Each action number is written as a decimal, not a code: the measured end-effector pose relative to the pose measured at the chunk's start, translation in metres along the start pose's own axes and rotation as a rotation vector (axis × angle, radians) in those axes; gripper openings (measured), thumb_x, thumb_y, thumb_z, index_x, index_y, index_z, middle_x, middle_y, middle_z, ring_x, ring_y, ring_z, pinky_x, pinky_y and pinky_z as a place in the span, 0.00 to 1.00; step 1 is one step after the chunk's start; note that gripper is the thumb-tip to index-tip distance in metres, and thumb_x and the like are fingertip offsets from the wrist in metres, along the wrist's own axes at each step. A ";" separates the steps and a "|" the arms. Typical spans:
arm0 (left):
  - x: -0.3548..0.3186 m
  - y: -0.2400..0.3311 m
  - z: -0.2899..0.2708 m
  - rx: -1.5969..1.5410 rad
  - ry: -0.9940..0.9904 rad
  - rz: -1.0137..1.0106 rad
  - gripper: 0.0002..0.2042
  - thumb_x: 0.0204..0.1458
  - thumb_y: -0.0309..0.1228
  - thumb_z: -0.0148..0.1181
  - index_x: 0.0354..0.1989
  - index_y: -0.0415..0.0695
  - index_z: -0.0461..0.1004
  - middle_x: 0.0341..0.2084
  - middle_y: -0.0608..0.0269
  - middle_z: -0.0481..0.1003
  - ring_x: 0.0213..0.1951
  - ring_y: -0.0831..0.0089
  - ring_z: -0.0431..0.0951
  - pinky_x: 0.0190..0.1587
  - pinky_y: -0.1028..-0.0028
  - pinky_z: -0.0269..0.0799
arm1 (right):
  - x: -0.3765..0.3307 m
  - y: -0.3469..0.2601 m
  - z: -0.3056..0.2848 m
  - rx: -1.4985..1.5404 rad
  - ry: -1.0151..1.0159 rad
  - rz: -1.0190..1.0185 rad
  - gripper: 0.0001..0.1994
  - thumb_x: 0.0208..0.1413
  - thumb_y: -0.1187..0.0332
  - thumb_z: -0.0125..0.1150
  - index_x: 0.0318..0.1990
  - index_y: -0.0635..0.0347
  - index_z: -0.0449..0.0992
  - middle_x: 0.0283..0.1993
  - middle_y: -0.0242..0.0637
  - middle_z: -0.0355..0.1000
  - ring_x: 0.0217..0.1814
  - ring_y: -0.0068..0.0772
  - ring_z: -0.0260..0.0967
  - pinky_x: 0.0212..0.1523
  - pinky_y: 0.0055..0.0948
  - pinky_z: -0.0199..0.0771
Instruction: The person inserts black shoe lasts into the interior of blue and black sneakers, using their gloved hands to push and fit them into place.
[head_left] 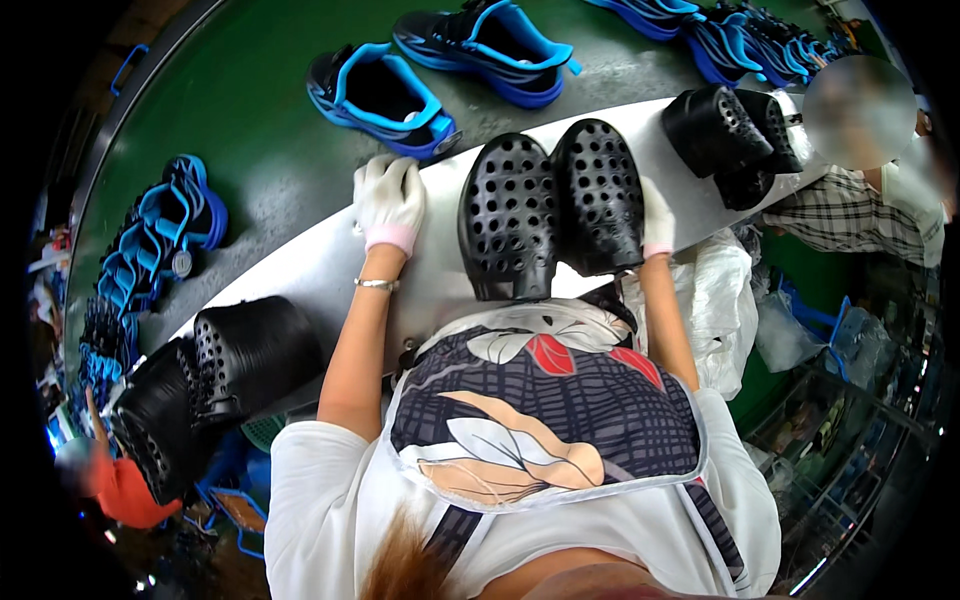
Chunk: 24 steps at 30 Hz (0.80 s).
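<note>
My left hand (pixel 390 200), in a white glove with a pink cuff, rests on the metal ledge with its fingers bent forward and slightly apart. Just beyond it is the heel of a black and blue sports shoe (pixel 385 100); no grip on the shoe shows. My right hand (pixel 655 215), gloved alike, lies against the side of a black shoe-shaped form full of round holes (pixel 598 195). That form hides most of its fingers. A matching perforated form (pixel 508 210) stands to the left, close in front of my patterned apron (pixel 550 410).
Another sports shoe (pixel 490 55) sits on the green table (pixel 260 110). Rows of shoes run along both far sides. Black perforated forms (pixel 255 355) also stand at the left and right of the metal ledge (pixel 430 250). A co-worker in a checked garment (pixel 850 215) is at right.
</note>
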<state>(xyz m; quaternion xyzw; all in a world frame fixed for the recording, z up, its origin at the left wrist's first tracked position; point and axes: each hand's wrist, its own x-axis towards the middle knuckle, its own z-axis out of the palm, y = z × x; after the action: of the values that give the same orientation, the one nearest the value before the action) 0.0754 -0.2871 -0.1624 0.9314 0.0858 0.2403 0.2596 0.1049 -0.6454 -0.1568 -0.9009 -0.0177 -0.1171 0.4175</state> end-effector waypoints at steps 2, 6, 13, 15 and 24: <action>0.004 0.000 0.004 -0.018 0.011 0.009 0.06 0.51 0.30 0.58 0.32 0.44 0.81 0.37 0.56 0.77 0.42 0.53 0.73 0.48 0.61 0.69 | 0.006 -0.058 -0.026 -0.035 0.013 0.051 0.10 0.64 0.69 0.51 0.47 0.61 0.77 0.41 0.42 0.77 0.39 0.32 0.74 0.44 0.29 0.72; -0.001 -0.005 0.003 -0.018 0.040 -0.022 0.06 0.51 0.30 0.58 0.30 0.43 0.80 0.37 0.56 0.77 0.42 0.53 0.73 0.47 0.61 0.70 | -0.006 -0.153 -0.058 0.131 0.050 0.135 0.09 0.61 0.71 0.53 0.45 0.64 0.77 0.37 0.39 0.75 0.35 0.30 0.72 0.42 0.28 0.72; 0.007 0.004 -0.002 -0.342 0.127 -0.245 0.24 0.47 0.30 0.66 0.55 0.44 0.69 0.53 0.49 0.66 0.51 0.52 0.72 0.58 0.63 0.68 | -0.014 -0.231 -0.066 -0.312 -0.397 -0.624 0.22 0.38 0.58 0.73 0.43 0.53 0.79 0.42 0.32 0.74 0.44 0.38 0.69 0.50 0.37 0.67; 0.013 0.012 -0.011 -0.172 0.268 -0.075 0.32 0.46 0.33 0.68 0.62 0.46 0.64 0.58 0.47 0.61 0.53 0.50 0.71 0.59 0.61 0.68 | -0.014 -0.227 -0.057 -0.306 -0.456 -0.696 0.24 0.37 0.56 0.74 0.44 0.53 0.77 0.42 0.32 0.73 0.44 0.38 0.69 0.51 0.39 0.67; 0.061 0.024 0.005 -0.203 -0.055 -0.195 0.20 0.45 0.44 0.67 0.48 0.61 0.75 0.58 0.45 0.62 0.51 0.50 0.73 0.54 0.64 0.72 | -0.011 -0.225 -0.048 -0.395 -0.457 -0.687 0.30 0.34 0.54 0.75 0.46 0.56 0.74 0.43 0.35 0.71 0.44 0.40 0.70 0.51 0.40 0.67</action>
<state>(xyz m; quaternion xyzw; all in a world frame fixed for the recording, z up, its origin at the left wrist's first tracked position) 0.1319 -0.2924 -0.1293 0.8938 0.1440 0.1958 0.3768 0.0558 -0.5341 0.0392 -0.9080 -0.3843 -0.0481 0.1601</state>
